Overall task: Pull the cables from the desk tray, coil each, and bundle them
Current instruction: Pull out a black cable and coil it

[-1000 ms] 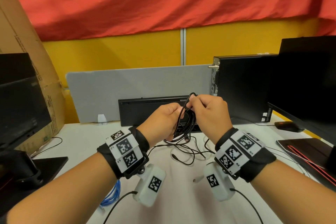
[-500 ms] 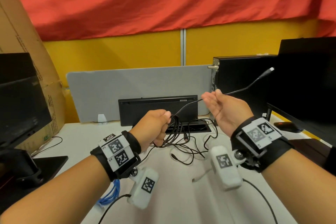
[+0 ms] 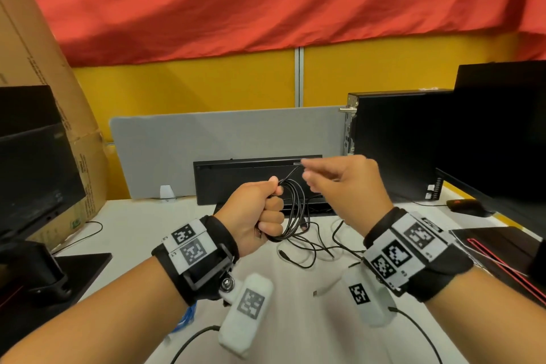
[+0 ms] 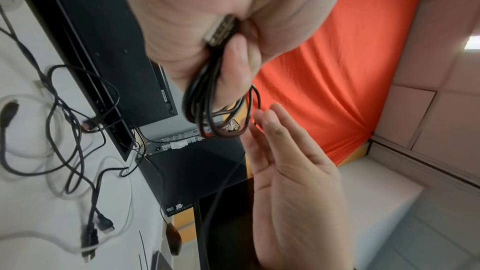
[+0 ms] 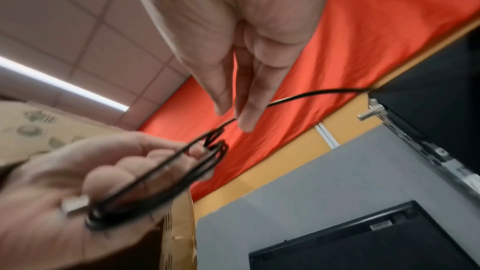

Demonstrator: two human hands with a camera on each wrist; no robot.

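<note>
Head view: left hand (image 3: pixel 256 210) has its grip clenched around a coiled black cable (image 3: pixel 291 210), held above the desk (image 3: pixel 141 233) in front of the open cable tray (image 3: pixel 257 180). Right hand (image 3: pixel 344 186) beside the coil, fingers (image 5: pixel 249 98) straight, touching its free strand. Loose cables (image 3: pixel 307 248) lie below the coil.

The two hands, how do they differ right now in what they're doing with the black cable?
The left hand is a closed fist gripping the coiled loops of the black cable; the right hand has straight, relaxed fingers and only meets the cable's loose tail at its fingertips. The left hand sits lower than the right hand. Both are raised above the white desk.
</note>
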